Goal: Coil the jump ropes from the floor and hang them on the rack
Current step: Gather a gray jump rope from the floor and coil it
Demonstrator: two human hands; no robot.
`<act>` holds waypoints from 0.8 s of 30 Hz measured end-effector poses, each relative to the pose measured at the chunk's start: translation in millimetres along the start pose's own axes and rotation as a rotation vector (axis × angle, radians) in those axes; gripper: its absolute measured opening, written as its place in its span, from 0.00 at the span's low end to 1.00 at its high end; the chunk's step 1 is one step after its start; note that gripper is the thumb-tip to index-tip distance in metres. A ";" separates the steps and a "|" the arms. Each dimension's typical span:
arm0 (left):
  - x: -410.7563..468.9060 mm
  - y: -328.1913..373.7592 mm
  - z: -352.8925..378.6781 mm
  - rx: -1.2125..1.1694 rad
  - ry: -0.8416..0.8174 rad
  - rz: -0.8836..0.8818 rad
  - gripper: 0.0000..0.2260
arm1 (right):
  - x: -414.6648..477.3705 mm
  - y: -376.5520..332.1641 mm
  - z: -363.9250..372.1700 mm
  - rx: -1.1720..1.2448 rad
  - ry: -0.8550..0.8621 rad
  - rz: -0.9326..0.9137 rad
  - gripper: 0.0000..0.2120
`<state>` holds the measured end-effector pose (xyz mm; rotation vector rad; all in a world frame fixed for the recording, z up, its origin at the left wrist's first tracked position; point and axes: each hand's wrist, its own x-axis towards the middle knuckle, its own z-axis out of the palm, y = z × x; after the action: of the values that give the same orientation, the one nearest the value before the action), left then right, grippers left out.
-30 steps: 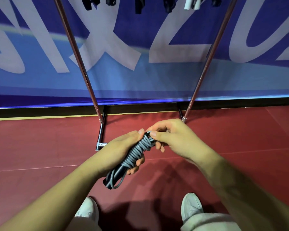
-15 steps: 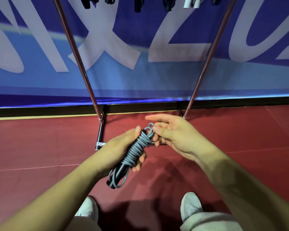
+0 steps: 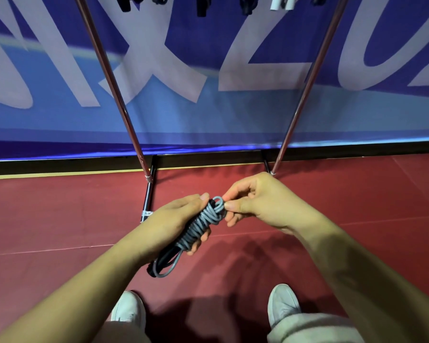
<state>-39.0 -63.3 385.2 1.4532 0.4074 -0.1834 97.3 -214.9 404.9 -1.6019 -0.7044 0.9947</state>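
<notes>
A grey jump rope (image 3: 200, 225) is wound into a tight bundle around its black handles, with a loop sticking out at each end. My left hand (image 3: 174, 219) grips the bundle around its middle. My right hand (image 3: 255, 201) pinches the small loop at the bundle's upper end between thumb and fingers. The rack's two slanted metal poles (image 3: 114, 95) rise in front of me, and the ends of several hung rope handles (image 3: 202, 6) show at the top edge.
The rack's black base bars (image 3: 149, 194) lie on the red floor just past my hands. A blue banner with large pale letters (image 3: 208, 70) covers the wall behind. My two white shoes (image 3: 282, 303) stand below on the red floor.
My right hand opened away from the bundle's end half a second ago, then came back and pinched the top loop. The left hand kept its grip on the bundle.
</notes>
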 end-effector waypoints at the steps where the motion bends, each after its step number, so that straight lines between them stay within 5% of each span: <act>1: 0.3 0.1 0.4 0.026 0.013 -0.003 0.24 | -0.6 -1.1 0.7 -0.004 -0.003 -0.004 0.03; 4: 0.9 0.4 2.7 0.056 0.025 -0.004 0.24 | -1.0 -3.0 5.7 -0.104 0.054 -0.051 0.09; 12: 1.7 4.2 2.9 0.044 0.041 -0.006 0.22 | 3.0 0.5 17.4 -0.025 0.178 -0.059 0.05; 24: 0.9 -2.6 5.6 0.134 0.122 0.021 0.23 | 3.0 4.4 24.8 -0.272 0.245 -0.113 0.06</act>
<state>-38.3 -69.0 382.8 1.6054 0.4865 -0.1068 76.8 -201.8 398.0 -1.8595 -0.7747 0.6259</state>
